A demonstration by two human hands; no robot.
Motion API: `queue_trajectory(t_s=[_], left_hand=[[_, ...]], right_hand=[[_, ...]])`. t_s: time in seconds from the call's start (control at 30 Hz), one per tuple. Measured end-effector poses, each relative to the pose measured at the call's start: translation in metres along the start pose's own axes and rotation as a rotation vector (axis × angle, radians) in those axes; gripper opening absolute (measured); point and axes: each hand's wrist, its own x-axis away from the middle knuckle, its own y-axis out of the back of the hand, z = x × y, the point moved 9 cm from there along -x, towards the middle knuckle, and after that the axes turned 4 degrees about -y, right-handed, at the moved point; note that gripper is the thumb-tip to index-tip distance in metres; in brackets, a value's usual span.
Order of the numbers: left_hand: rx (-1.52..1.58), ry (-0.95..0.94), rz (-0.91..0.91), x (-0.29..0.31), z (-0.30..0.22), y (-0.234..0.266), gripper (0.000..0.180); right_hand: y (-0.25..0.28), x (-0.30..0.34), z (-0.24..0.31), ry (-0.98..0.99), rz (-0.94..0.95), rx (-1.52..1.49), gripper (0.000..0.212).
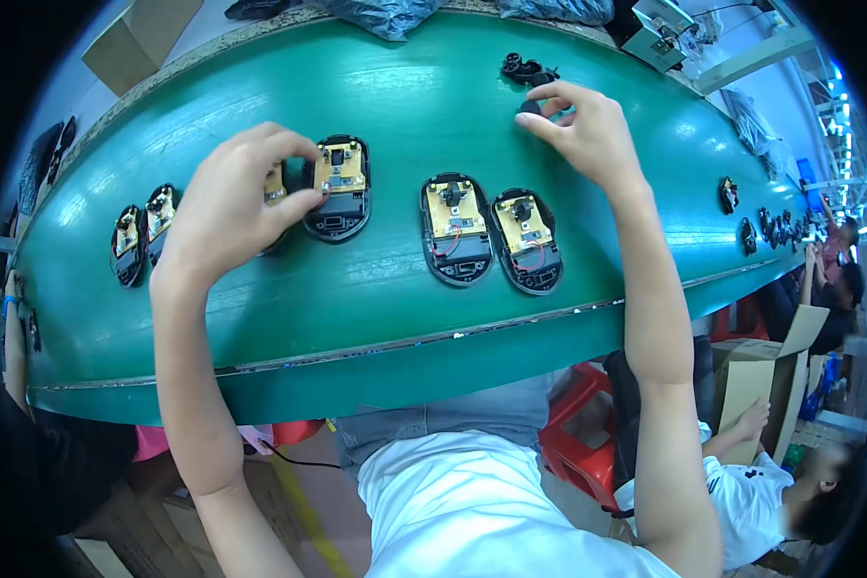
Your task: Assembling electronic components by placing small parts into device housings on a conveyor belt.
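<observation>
The green counter (400, 106) stretched wide.
A red stool (592, 470) stood left of an open cardboard box (742, 390); crumpled plastic bags (380, 13) lay at the far edge.

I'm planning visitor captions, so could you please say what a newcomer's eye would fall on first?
Probably the green table spanning the view, bearing opened black shells with yellow circuit boards, one pair right of centre. Next would be the left hand at a shell left of centre and the right hand pinching a small dark part farther back.
</observation>
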Motion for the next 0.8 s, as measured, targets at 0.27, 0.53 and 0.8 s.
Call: queue_trajectory(t_s=[0.27,0.53,0.8], left_hand=[[0.127,-0.051,-0.044,-0.003,-0.027,-0.037,0.01],[0.168,-0.091,-0.334,-0.004,-0.022,-0.031,0.018],[0.08,-0.123,-0.288,-0.012,-0.027,-0.053,0.019]], right_hand=[[-0.02,0.002,0.032,0.029,0.152,-0.139,0.023],[-0.033,0.034,0.103,0.142,0.249,-0.725,0.024],[-0.037,0.039,0.119,0.274,0.225,-0.603,0.025]])
